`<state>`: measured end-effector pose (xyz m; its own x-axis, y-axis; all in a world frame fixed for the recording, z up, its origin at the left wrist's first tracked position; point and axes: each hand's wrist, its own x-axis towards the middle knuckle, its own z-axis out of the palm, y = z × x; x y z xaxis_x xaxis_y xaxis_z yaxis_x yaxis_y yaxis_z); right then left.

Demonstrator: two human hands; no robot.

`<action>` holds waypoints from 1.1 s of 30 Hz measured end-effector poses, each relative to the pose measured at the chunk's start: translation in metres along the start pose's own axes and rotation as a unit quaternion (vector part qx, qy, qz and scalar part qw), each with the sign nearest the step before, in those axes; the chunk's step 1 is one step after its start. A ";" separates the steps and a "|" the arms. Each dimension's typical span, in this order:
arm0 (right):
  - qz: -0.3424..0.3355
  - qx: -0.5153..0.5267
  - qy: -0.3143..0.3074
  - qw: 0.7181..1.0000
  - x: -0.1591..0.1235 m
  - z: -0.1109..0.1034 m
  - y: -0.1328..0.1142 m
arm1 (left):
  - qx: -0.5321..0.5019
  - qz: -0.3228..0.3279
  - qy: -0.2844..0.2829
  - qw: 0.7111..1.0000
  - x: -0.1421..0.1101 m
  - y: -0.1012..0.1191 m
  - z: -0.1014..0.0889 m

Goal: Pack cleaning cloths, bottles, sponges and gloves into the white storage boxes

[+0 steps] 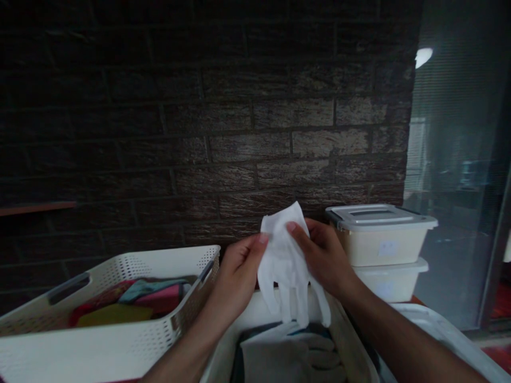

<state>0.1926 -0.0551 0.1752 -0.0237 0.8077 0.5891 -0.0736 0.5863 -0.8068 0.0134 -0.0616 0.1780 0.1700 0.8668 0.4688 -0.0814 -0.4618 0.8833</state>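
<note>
Left hand [241, 263] and right hand [329, 252] pinch a white glove [283, 260] near its cuff edge, over a bin [355, 346]. A basket [91, 354] flanks them left, boxes [383, 250] right; open room above.

Gloves [279, 355] in bin [354, 346], bskt [96, 348] L

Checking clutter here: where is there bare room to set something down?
The upper box lid shows nothing set on it, bordered behind by the brick wall and glass panel. Crowded: the left hand and right hand hold a white glove over the open bin of glove fabric; coloured fabric lies in the perforated basket.
</note>
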 end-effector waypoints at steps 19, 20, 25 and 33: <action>0.072 -0.142 0.031 0.987 -0.001 -0.007 -0.006 | -0.032 0.058 0.080 0.995 0.006 -0.005 -0.006; 0.073 -0.140 0.027 0.987 0.000 -0.007 -0.006 | -0.025 0.054 0.076 0.995 0.005 -0.005 -0.005; 0.029 -0.090 -0.029 0.995 0.000 -0.005 -0.005 | -0.031 -0.010 -0.014 0.999 0.007 -0.007 -0.002; 0.049 -0.033 -0.267 0.962 -0.007 -0.005 -0.013 | -0.204 -0.194 -0.096 0.955 0.006 -0.001 -0.006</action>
<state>0.1990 -0.0680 0.1808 -0.5382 0.7221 0.4346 0.0190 0.5259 -0.8503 0.0085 -0.0547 0.1795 0.4388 0.8890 0.1310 -0.3454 0.0323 0.9379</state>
